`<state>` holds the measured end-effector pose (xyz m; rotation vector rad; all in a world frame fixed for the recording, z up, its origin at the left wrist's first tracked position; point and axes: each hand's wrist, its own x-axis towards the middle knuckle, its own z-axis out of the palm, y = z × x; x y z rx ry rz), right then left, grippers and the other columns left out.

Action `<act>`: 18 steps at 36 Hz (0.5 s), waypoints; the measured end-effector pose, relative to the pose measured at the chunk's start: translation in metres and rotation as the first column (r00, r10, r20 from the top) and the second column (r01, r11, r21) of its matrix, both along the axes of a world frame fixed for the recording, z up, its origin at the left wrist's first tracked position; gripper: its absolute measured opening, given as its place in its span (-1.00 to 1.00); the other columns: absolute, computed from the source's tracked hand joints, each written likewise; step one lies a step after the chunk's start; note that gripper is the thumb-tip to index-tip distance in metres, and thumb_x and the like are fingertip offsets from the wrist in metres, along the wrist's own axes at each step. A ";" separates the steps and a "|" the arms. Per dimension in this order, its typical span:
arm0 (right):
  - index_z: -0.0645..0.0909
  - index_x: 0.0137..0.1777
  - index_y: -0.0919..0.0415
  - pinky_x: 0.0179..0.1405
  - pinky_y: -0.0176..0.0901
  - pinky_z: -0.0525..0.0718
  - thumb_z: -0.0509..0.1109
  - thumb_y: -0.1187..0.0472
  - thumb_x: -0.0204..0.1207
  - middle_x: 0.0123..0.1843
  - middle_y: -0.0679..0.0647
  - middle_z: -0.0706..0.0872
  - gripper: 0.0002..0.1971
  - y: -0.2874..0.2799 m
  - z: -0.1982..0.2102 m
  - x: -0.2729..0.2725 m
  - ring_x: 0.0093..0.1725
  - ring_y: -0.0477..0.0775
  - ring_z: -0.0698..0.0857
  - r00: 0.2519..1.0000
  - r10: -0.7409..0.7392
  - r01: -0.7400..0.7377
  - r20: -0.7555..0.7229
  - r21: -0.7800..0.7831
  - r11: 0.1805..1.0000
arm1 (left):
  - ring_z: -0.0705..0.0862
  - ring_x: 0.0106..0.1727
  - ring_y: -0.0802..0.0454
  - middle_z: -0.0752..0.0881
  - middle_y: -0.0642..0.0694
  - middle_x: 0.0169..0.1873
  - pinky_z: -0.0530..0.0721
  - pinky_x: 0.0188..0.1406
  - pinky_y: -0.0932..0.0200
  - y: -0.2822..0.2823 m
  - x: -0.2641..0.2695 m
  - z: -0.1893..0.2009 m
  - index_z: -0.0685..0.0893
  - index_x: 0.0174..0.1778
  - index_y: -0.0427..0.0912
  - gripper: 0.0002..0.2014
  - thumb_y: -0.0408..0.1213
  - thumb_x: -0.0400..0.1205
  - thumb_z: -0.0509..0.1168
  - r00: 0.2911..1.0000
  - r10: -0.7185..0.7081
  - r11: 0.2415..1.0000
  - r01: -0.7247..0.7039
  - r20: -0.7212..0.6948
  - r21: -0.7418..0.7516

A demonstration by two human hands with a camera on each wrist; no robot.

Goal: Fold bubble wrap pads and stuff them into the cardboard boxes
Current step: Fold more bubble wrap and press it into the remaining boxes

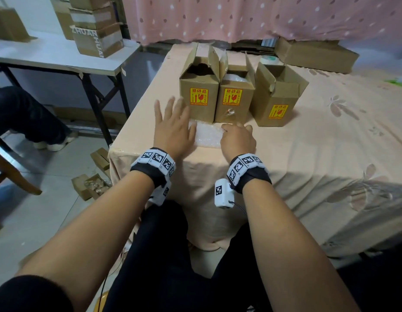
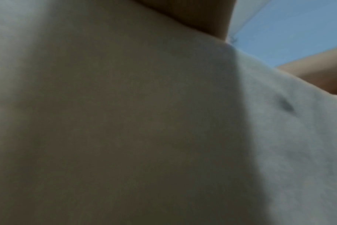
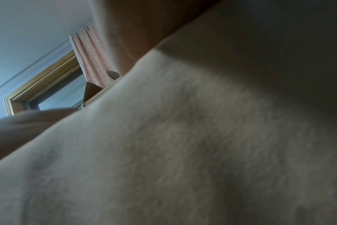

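Note:
Three open cardboard boxes with yellow fragile labels stand in a row on the cloth-covered table [image 1: 308, 154]: left box [image 1: 198, 95], middle box [image 1: 235, 102], right box [image 1: 276, 102]. Something pale and clear shows inside the middle box. A flat bubble wrap pad [image 1: 207, 135] lies in front of them. My left hand [image 1: 173, 118] is open with fingers spread, its palm over the pad's left edge. My right hand [image 1: 237, 136] has its fingers curled down on the pad's right edge. Both wrist views show only blurred cloth [image 2: 125, 121] [image 3: 164, 152].
A low cardboard box [image 1: 314, 55] and a tape roll [image 1: 269, 59] sit at the back. A white folding table [image 1: 60, 59] with stacked boxes stands to the left, a seated person's legs [image 1: 26, 115] beside it. Small boxes [image 1: 92, 185] lie on the floor.

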<state>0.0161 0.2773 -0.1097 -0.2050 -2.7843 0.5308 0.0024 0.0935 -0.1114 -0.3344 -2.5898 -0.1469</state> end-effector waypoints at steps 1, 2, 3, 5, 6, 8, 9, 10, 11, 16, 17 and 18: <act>0.67 0.40 -0.17 0.15 0.03 0.51 0.12 0.28 0.66 0.39 0.02 0.61 -0.52 0.000 0.000 0.000 0.42 0.21 0.41 1.000 0.001 -0.001 -0.001 0.000 1.000 | 0.27 0.71 -0.22 0.40 -0.22 0.65 0.00 0.71 -0.37 0.000 -0.001 -0.001 0.46 0.57 -0.17 -0.47 0.04 0.78 -0.02 0.995 -0.096 0.995 0.096 -0.003 0.020; 0.68 0.39 -0.17 0.14 0.03 0.51 0.13 0.28 0.65 0.38 0.02 0.62 -0.52 0.000 -0.001 -0.001 0.41 0.21 0.42 1.000 0.004 -0.004 -0.001 0.005 1.000 | 0.38 0.65 -0.23 0.48 -0.24 0.59 0.14 0.69 -0.32 -0.001 -0.001 -0.002 0.53 0.52 -0.19 -0.49 0.02 0.77 0.00 0.979 -0.204 0.978 0.204 -0.003 0.046; 0.68 0.38 -0.18 0.13 0.04 0.51 0.13 0.27 0.64 0.37 0.03 0.62 -0.53 0.000 -0.002 -0.001 0.40 0.21 0.42 1.000 0.005 -0.005 -0.001 0.011 1.000 | 0.50 0.56 -0.26 0.58 -0.28 0.50 0.30 0.61 -0.25 -0.001 -0.002 -0.003 0.61 0.45 -0.24 -0.50 0.00 0.76 0.04 0.953 -0.304 0.951 0.304 -0.002 0.066; 0.68 0.38 -0.20 0.15 0.05 0.52 0.12 0.25 0.65 0.37 0.02 0.62 -0.53 0.001 -0.003 -0.002 0.40 0.21 0.42 1.000 0.003 -0.003 -0.002 0.009 1.000 | 0.65 0.38 -0.28 0.71 -0.31 0.33 0.50 0.42 -0.16 -0.001 -0.002 -0.004 0.70 0.36 -0.31 -0.52 -0.03 0.74 0.12 0.903 -0.429 0.902 0.428 0.016 0.058; 0.67 0.38 -0.22 0.16 0.05 0.52 0.12 0.23 0.66 0.37 0.01 0.62 -0.53 0.001 -0.003 -0.002 0.40 0.20 0.42 1.000 -0.001 0.001 -0.003 0.003 1.000 | 0.66 0.35 -0.27 0.72 -0.30 0.30 0.54 0.38 -0.14 -0.001 -0.002 -0.004 0.71 0.35 -0.30 -0.51 -0.01 0.73 0.12 0.891 -0.452 0.892 0.450 0.047 0.045; 0.67 0.39 -0.23 0.17 0.05 0.52 0.12 0.20 0.68 0.38 0.00 0.61 -0.55 0.001 -0.003 -0.003 0.41 0.19 0.42 1.000 -0.005 0.005 -0.005 -0.002 1.000 | 0.63 0.40 -0.23 0.70 -0.25 0.37 0.52 0.41 -0.12 -0.002 -0.002 -0.003 0.69 0.42 -0.22 -0.40 0.13 0.71 0.03 0.889 -0.438 0.898 0.439 0.130 0.025; 0.66 0.40 -0.23 0.17 0.05 0.51 0.12 0.19 0.69 0.38 -0.01 0.61 -0.56 0.001 -0.003 -0.003 0.41 0.19 0.42 1.000 -0.006 0.006 -0.005 -0.001 1.000 | 0.59 0.45 -0.20 0.66 -0.21 0.43 0.47 0.46 -0.11 -0.002 -0.003 -0.003 0.65 0.47 -0.15 -0.34 0.21 0.69 -0.04 0.895 -0.412 0.909 0.416 0.171 0.016; 0.66 0.40 -0.22 0.18 0.05 0.51 0.12 0.18 0.70 0.39 0.00 0.61 -0.57 0.001 -0.003 -0.003 0.42 0.19 0.41 1.000 -0.005 0.005 -0.005 0.001 1.000 | 0.55 0.50 -0.17 0.61 -0.16 0.49 0.41 0.50 -0.10 -0.003 -0.003 -0.003 0.61 0.52 -0.08 -0.30 0.27 0.67 -0.09 0.901 -0.384 0.920 0.391 0.203 0.008; 0.66 0.41 -0.22 0.19 0.05 0.51 0.12 0.17 0.71 0.39 0.00 0.61 -0.58 0.001 -0.003 -0.003 0.42 0.19 0.41 1.000 -0.005 0.005 -0.007 0.003 1.000 | 0.50 0.54 -0.13 0.56 -0.12 0.53 0.35 0.54 -0.09 -0.003 -0.004 -0.004 0.57 0.56 -0.02 -0.28 0.31 0.66 -0.12 0.906 -0.357 0.931 0.366 0.226 0.006; 0.67 0.40 -0.15 0.18 0.07 0.52 0.12 0.17 0.71 0.39 0.00 0.63 -0.59 0.000 -0.001 -0.001 0.42 0.19 0.42 0.999 -0.014 0.013 -0.029 -0.021 1.000 | 0.34 0.66 -0.03 0.43 -0.02 0.65 0.20 0.63 -0.07 -0.002 -0.006 -0.004 0.41 0.67 0.10 -0.39 0.29 0.76 -0.05 0.918 -0.256 0.965 0.262 0.303 0.021; 0.68 0.39 -0.13 0.18 0.07 0.52 0.12 0.17 0.72 0.39 0.00 0.65 -0.60 0.000 -0.001 -0.001 0.42 0.19 0.43 0.999 -0.017 0.015 -0.038 -0.036 0.999 | 0.32 0.68 -0.03 0.40 0.00 0.67 0.18 0.65 -0.08 -0.002 -0.006 -0.005 0.38 0.68 0.11 -0.41 0.27 0.77 -0.07 0.917 -0.241 0.969 0.247 0.319 0.021; 0.68 0.39 -0.11 0.17 0.07 0.52 0.12 0.17 0.72 0.39 -0.01 0.66 -0.60 0.001 -0.001 -0.001 0.41 0.19 0.44 0.999 -0.019 0.017 -0.045 -0.053 0.998 | 0.29 0.70 -0.03 0.38 0.01 0.68 0.15 0.67 -0.09 -0.002 -0.007 -0.005 0.36 0.69 0.13 -0.42 0.24 0.79 -0.11 0.917 -0.223 0.973 0.230 0.330 0.019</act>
